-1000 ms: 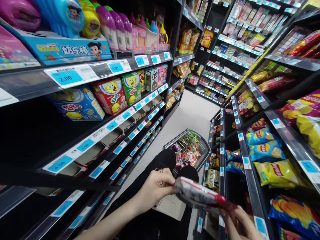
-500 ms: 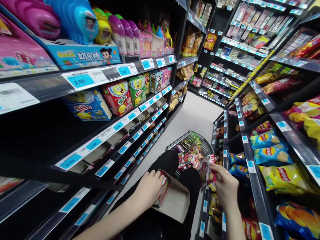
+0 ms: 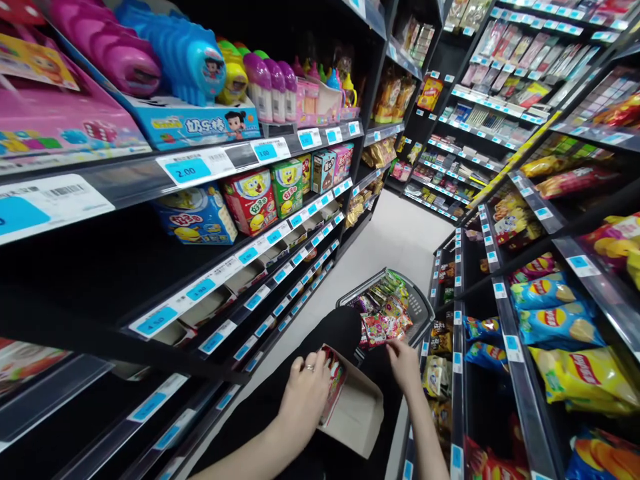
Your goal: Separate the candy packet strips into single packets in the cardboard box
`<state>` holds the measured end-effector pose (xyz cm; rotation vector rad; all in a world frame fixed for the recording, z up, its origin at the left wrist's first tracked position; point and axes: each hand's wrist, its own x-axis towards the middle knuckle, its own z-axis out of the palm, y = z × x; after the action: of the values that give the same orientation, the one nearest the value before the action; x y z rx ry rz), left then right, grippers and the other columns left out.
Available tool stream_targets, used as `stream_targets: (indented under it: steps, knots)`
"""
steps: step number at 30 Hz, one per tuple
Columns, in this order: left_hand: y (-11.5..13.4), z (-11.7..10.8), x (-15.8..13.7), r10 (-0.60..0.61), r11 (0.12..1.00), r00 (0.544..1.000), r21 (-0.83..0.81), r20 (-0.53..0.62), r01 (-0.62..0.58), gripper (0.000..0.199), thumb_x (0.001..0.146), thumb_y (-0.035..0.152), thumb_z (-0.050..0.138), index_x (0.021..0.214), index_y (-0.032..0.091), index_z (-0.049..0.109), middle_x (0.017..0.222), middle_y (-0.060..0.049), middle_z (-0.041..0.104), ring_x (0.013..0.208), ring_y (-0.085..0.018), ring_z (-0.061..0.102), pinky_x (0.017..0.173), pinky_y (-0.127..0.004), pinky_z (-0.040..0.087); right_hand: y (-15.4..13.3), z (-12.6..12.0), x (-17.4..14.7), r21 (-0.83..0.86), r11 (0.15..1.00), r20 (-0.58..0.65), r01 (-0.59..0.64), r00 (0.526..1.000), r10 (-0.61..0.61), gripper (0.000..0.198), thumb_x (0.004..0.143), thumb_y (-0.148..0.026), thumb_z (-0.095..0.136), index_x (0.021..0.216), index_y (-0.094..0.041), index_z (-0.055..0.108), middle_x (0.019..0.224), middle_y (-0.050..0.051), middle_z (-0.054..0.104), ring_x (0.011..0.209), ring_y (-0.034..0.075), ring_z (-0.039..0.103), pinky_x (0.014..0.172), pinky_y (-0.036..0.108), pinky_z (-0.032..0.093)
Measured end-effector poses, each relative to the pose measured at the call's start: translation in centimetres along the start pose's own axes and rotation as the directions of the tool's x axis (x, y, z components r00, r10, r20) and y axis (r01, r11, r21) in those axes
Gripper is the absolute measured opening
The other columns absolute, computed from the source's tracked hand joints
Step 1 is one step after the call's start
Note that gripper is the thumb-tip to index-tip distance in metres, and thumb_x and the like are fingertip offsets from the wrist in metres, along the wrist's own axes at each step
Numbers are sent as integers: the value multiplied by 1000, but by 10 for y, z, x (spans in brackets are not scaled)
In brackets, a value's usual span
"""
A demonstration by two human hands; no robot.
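On my lap, my left hand (image 3: 304, 393) grips the left edge of an open cardboard box (image 3: 356, 410), its fingers curled over the rim. Inside, along the box's left side, lie red packets (image 3: 336, 381), partly covered by my fingers. My right hand (image 3: 404, 365) hovers by my right knee, just right of the box and at the near side of a grey shopping basket (image 3: 425, 308). Its fingers point left, and no packet shows in them. Several colourful snack packets (image 3: 383, 325) fill the basket, which stands on the floor beyond my knees.
Shelves with price tags line both sides of the aisle. Small biscuit boxes (image 3: 250, 200) and toy-like candy tubes (image 3: 200, 63) stand on the left. Chip bags (image 3: 583, 373) fill the right shelves, close to my right arm. Pale floor (image 3: 405, 223) leads to racks at the far end.
My right hand has moved left and inward from the right shelf side, and the red and clear packet it held is gone from it. My left hand stays on the box.
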<state>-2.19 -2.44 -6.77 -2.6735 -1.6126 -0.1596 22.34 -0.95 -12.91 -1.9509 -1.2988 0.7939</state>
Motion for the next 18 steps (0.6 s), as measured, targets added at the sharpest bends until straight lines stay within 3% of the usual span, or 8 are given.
stream_targets:
  steps: [4,6,8,11,14,15,16,18]
  knots:
    - [6,-5,-2,161,967,986,-190,-50,-167,19,79,11,59,93,19,70,100,-10,65,94,-28,57,83,-43,44,-32,15,-61,278,949,57,-151,988,140,43,90,-55,52,83,-15,65,66,-2,64,58,13,64,58,29,52]
    - [14,-3,-5,270,903,954,-311,-130,-298,23,81,9,54,98,18,67,98,-10,65,91,-26,58,81,-40,47,-49,22,-89,425,876,102,-229,974,205,53,80,-67,56,86,-15,69,64,0,67,54,16,65,50,28,51]
    - [27,1,-9,385,803,889,-385,-247,-455,23,85,6,47,96,14,66,91,-10,66,82,-23,61,73,-34,50,-62,28,-110,556,784,109,-276,959,261,57,73,-70,61,89,-15,70,68,3,70,58,19,68,51,29,52]
    - [48,4,-11,495,669,766,-383,-410,-637,27,88,3,40,91,10,65,87,-13,69,74,-23,63,68,-33,51,-69,28,-122,714,650,18,-261,935,355,56,67,-71,66,81,-17,68,69,3,72,64,20,69,58,29,55]
    - [56,-2,-7,561,494,676,-462,-477,-736,22,91,16,48,100,10,66,97,-15,72,90,-25,64,84,-37,52,-63,10,-123,793,575,-74,-203,904,421,50,59,-67,74,70,-19,67,62,1,71,60,19,68,60,29,56]
    - [54,-6,-3,559,434,668,-513,-492,-741,24,89,24,53,105,11,66,102,-15,72,99,-28,62,92,-40,50,-59,1,-124,805,563,-87,-189,900,427,48,59,-64,76,70,-18,68,63,2,72,61,19,68,61,29,56]
    - [49,-10,1,529,406,692,-569,-491,-715,30,86,29,58,111,13,65,110,-15,71,110,-31,57,100,-45,45,-57,-9,-125,813,555,-95,-177,900,426,45,60,-60,78,73,-18,70,67,3,74,63,20,69,63,30,56]
    - [34,-19,12,404,422,811,-701,-422,-575,39,82,28,63,120,19,63,131,-15,60,127,-36,42,107,-58,33,-53,-29,-129,826,541,-93,-161,907,411,40,63,-53,80,80,-17,74,75,5,77,71,23,71,70,32,57]
